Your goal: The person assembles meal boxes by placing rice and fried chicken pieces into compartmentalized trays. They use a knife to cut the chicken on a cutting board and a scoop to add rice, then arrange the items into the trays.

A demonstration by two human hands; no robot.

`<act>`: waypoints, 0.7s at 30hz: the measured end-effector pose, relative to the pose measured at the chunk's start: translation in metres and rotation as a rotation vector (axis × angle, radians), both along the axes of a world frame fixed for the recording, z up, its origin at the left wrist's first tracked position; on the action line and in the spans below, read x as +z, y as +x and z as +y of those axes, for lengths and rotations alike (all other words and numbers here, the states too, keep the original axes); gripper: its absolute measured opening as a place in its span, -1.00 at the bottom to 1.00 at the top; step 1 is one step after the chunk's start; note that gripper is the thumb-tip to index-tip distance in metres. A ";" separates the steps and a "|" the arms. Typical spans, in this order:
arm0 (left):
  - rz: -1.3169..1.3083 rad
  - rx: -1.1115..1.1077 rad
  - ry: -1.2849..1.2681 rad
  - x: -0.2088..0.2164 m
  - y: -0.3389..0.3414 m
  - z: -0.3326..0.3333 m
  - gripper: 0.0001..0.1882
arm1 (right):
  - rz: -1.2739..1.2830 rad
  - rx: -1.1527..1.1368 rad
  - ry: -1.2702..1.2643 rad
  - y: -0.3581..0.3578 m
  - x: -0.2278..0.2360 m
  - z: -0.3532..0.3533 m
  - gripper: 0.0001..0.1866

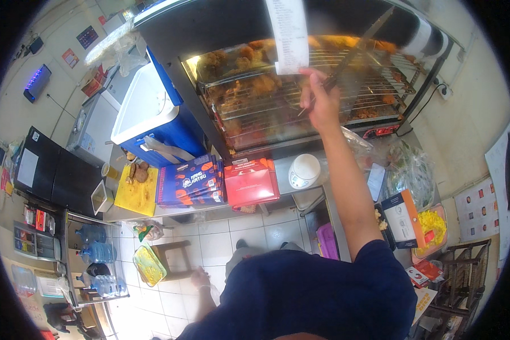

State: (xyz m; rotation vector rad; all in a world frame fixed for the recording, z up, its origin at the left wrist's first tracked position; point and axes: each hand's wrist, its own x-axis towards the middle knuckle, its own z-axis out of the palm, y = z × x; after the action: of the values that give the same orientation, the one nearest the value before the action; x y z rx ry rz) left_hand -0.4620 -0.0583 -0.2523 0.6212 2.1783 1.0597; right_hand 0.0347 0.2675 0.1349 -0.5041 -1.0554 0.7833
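My right hand (pixel 323 105) is raised in front of a glass-fronted food warmer (pixel 232 148). It is closed around a long, narrow metal tool (pixel 354 54), blade-like and tapering upward to the right; its exact kind I cannot make out. A thin metal end sticks out below the fingers. My index finger reaches the lower edge of a printed paper receipt (pixel 289 39) hanging over the warmer's front. Behind the glass, fried pieces of food (pixel 263 85) lie on wire racks. My left hand (pixel 200 277) hangs low at my side above the tiled floor, its fingers too unclear to read.
Along the counter stand a blue-and-white cooler (pixel 164 136), a yellow cutting board (pixel 135 192) with brown pieces, stacked blue boxes (pixel 190 182), red boxes (pixel 251 182) and a white round scale (pixel 304 171). At right are plastic bags (pixel 408 173). A stool (pixel 175 258) stands on the floor.
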 end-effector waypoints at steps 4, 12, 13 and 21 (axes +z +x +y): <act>0.075 -0.043 -0.099 0.022 0.010 0.000 -0.58 | 0.016 -0.028 -0.024 -0.004 0.001 0.001 -0.73; 0.006 0.012 -0.053 -0.007 -0.025 -0.006 -0.50 | 0.027 -0.019 0.011 -0.004 -0.001 0.005 -0.72; 0.011 0.007 -0.044 -0.009 -0.024 -0.006 -0.51 | 0.026 -0.027 0.013 -0.005 -0.001 0.005 -0.73; -0.047 0.040 -0.013 0.010 0.015 -0.005 -0.62 | 0.049 -0.015 -0.007 -0.003 0.000 0.005 -0.73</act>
State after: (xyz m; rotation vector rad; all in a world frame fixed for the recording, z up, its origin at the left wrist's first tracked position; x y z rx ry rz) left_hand -0.4465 -0.0633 -0.2426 0.5432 2.1641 1.0691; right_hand 0.0318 0.2725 0.1348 -0.4965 -1.0029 0.7828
